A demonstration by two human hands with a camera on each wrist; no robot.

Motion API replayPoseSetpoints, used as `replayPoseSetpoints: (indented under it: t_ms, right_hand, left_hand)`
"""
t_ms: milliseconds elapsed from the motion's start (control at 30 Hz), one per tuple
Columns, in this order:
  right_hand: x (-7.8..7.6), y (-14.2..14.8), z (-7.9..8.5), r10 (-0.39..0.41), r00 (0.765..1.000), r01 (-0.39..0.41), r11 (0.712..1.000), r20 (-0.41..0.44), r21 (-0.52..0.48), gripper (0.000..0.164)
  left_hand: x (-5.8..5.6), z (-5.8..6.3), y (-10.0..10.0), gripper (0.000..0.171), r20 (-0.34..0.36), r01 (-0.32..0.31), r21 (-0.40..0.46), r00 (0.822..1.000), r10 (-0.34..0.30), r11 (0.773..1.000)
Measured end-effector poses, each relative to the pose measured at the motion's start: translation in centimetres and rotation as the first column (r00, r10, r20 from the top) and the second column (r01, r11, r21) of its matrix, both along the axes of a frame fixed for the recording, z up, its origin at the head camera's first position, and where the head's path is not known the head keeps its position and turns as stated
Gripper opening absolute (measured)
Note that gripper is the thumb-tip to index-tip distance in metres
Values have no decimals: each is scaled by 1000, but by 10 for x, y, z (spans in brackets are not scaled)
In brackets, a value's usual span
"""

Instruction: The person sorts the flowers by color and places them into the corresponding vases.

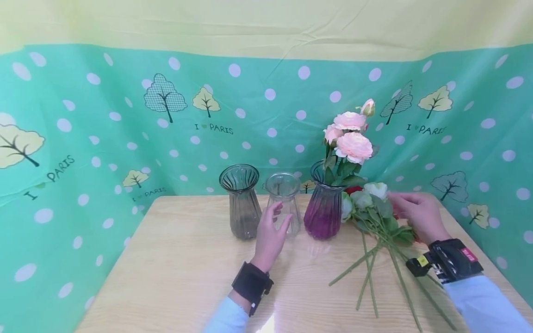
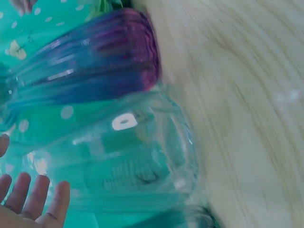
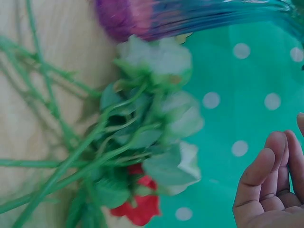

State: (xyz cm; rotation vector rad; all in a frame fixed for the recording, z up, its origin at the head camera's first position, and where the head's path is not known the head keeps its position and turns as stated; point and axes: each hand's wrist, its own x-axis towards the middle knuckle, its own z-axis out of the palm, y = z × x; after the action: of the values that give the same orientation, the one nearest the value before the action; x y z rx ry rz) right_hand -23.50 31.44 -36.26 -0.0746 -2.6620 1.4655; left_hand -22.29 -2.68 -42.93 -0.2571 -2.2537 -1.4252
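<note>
My left hand (image 1: 268,236) is beside the clear glass vase (image 1: 294,210), thumb and fingers apart and nothing between them. In the left wrist view its fingertips (image 2: 59,197) overlap the upper part of that vase. At the right, my right hand (image 1: 420,215) hovers by the heads of a pile of loose artificial flowers (image 1: 376,210). The right wrist view has its fingers (image 3: 256,178) loosely bent and holding nothing, with white blooms (image 3: 173,114) and a red bloom (image 3: 142,204) nearby. Pink flowers (image 1: 353,145) stand upright in a purple-bottomed vase (image 1: 322,215) between the hands.
A grey ribbed glass vase (image 1: 243,210) stands left of the clear one. Long green stems (image 1: 399,282) spread toward the front of the wooden table (image 1: 175,277). A green dotted curtain (image 1: 187,152) hangs behind and along both sides.
</note>
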Motion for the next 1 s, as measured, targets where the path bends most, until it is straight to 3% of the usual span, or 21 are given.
replayPoseSetpoints:
  t_ms: [100,300,367,600,867,1000]
  right_hand:
    - [0,6,-10,-5,1000,5,1000,6,0,55]
    - [-1,16,-36,-28,981,15,997,194,70,67]
    - [-1,17,-45,-32,976,13,996,216,91,65]
    - [-1,15,-67,-4,979,-30,986,205,162,51]
    - [-7,15,-69,-104,977,70,981,187,182,51]
    - [-10,14,-71,-106,976,71,980,189,184,46]
  left_hand:
    - [-3,-3,-5,48,-25,-46,-4,999,46,999]
    - [-12,-11,-9,63,-40,-88,-45,995,86,995]
    - [-14,-13,-10,67,-19,-84,-44,996,83,996]
    - [-18,-19,-10,74,72,-64,-19,995,65,998]
    - [-22,-22,-9,76,73,-79,-15,994,80,997]
    - [-23,-22,-8,75,85,-77,-7,993,77,997]
